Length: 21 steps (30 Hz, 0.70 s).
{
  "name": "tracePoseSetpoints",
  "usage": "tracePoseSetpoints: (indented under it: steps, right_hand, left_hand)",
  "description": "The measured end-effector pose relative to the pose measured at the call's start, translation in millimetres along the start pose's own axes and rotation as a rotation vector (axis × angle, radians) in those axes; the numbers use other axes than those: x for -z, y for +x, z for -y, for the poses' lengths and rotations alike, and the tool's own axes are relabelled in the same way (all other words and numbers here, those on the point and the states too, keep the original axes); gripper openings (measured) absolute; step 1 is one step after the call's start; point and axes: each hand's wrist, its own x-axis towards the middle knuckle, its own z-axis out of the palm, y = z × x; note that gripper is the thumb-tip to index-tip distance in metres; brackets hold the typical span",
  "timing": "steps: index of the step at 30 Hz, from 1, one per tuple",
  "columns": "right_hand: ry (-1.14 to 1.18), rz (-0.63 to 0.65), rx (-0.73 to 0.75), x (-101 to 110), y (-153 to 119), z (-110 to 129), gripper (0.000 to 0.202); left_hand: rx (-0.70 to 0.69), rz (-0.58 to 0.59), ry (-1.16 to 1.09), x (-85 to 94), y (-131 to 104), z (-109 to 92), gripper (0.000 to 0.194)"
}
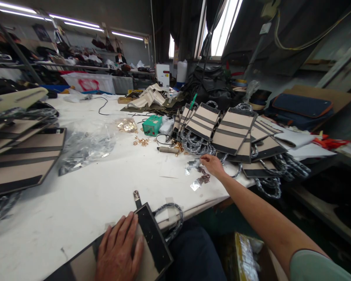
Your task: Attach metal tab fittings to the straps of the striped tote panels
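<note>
Pinching with right hand (212, 164), fingertips together by metal plates (196, 184), nearer and rightward of green box (152, 125); unclear if clamped on any. Pressing open left hand (118, 248) on dark-edged panel (152, 233), nearer still, apparently tabbed already; plates left loose.

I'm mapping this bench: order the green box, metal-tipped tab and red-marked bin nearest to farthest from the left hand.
1. Metal-tipped tab, just beyond the left hand.
2. Green box, farther ahead.
3. Red-marked bin, far back, to the left.
</note>
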Motion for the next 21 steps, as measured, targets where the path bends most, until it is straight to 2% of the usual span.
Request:
tracePoseSetpoints:
  steps: [8,16,21]
  right_hand:
    - [-0.029,-0.04,0.037,1,-14,1,0.025]
    - [-0.152,0.052,0.111,20,-69,-12,0.023]
    - [-0.253,0.147,0.217,25,-81,-14,0.026]
  left_hand:
    - [-0.01,-0.008,-0.002,-2.7,-1,2,0.079]
    - [0.001,0.014,-0.015,1.1,0,0,0.078]
    - [-0.001,0.033,-0.029,-0.6,-1,1,0.071]
